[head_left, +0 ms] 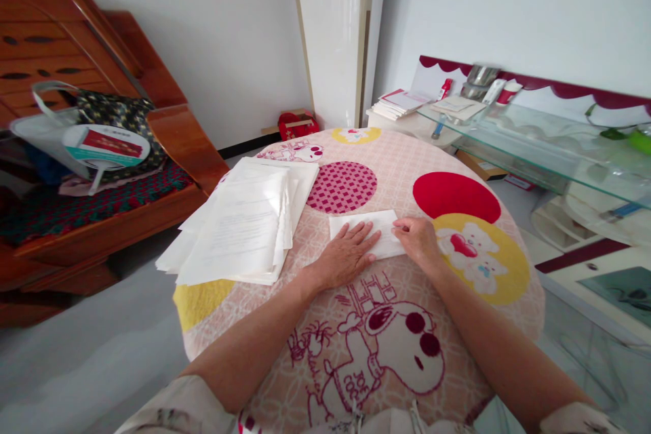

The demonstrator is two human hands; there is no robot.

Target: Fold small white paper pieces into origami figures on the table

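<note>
A folded sheet of white paper (386, 218) lies on the round table in front of me. My left hand (350, 254) rests flat across its left half, fingers stretched out. At the paper's right edge my right hand (418, 241) is closed, its thumb and fingertips pinching or pressing the edge. To the left of my left hand sits a loose stack of printed paper sheets (239, 224), with uneven edges.
A patterned tablecloth (350, 352) covers the table. Left is a wooden bench (173, 142) bearing a hand fan (109, 147) and bags. A glass-topped cabinet (559, 156) with papers and cups stands right. Behind is a tall white air conditioner (330, 41).
</note>
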